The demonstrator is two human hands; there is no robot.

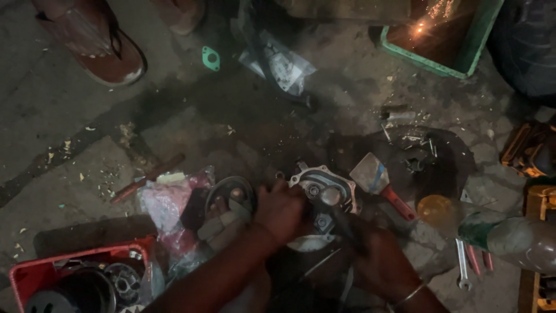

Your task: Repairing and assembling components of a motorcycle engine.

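A grey metal engine cover (322, 184) with holes and bolts lies on the dirty concrete floor in front of me. My left hand (282, 210) presses on its left edge, fingers curled over it. My right hand (379, 262), with a bangle on the wrist, grips the dark handle of a hammer (339, 208) whose rounded metal head rests over the middle of the cover. A round pulley-like part (230, 197) lies just left of my left hand.
A red-handled scraper (379, 181) lies right of the cover, beside a dark round pan (449, 153) of small parts. Spanners (463, 264) lie at right. A red crate (69, 278) of parts sits bottom left. A green tray (457, 61), a green gasket (211, 58) and someone's sandalled foot (98, 43) are beyond.
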